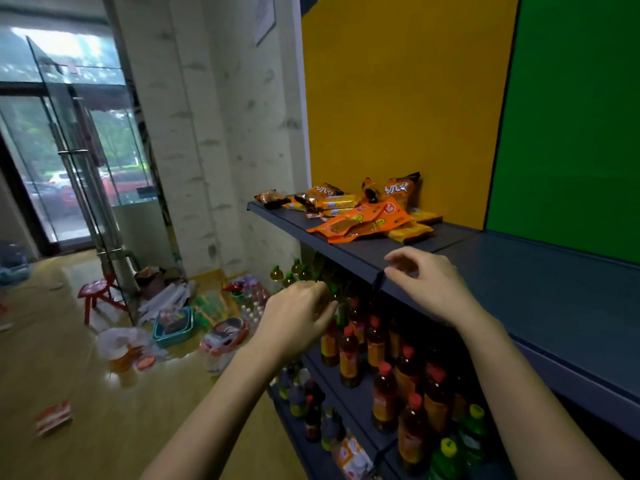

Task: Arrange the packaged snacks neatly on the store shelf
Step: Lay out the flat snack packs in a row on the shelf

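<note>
The packaged snacks (360, 213) lay in a loose heap at the left end of the top shelf (519, 271), well apart from both your hands. Your right hand (429, 282) hovered over the front edge of the shelf with loosely curled fingers, thumb and forefinger apart, holding nothing. Your left hand (298, 317) was lower, in front of the bottles (381, 358), its fingers also loosely curled, and I could see nothing in it. The packets looked light, soft and rather slippery, so I think they would slide and crumple easily. The large orange pouch (363, 221) on top of the heap was probably best taken by its two side edges, and the small bars by their long sides.
</note>
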